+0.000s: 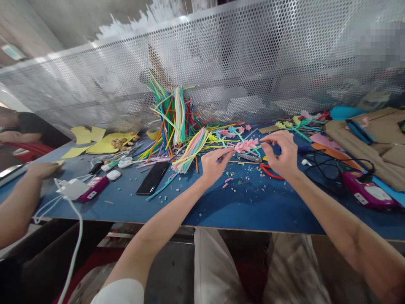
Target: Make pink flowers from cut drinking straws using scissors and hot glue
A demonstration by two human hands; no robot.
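Observation:
A pink pipe-cleaner sprig [247, 146] with short fuzzy leaves is held level above the blue table. My left hand [217, 164] pinches its left end between thumb and fingers. At the sprig's right tip, my right hand [281, 154] has thumb and index finger curved together in a pinch; whether they grip the tip or something finer cannot be seen. Beneath lie grey pliers [249, 157] and a red loop [270, 172], perhaps a tool handle. A bundle of pastel pipe cleaners [191, 152] rests left of my left hand.
Upright multicoloured pipe cleaners [177, 118] stand against the perforated metal screen [234, 55]. A black phone [153, 178], a purple power strip [93, 188] and a co-worker's hand [44, 169] are leftward. Rightward are another purple power strip [368, 190], cables and cardboard [363, 135]. Small clippings litter the table [228, 211].

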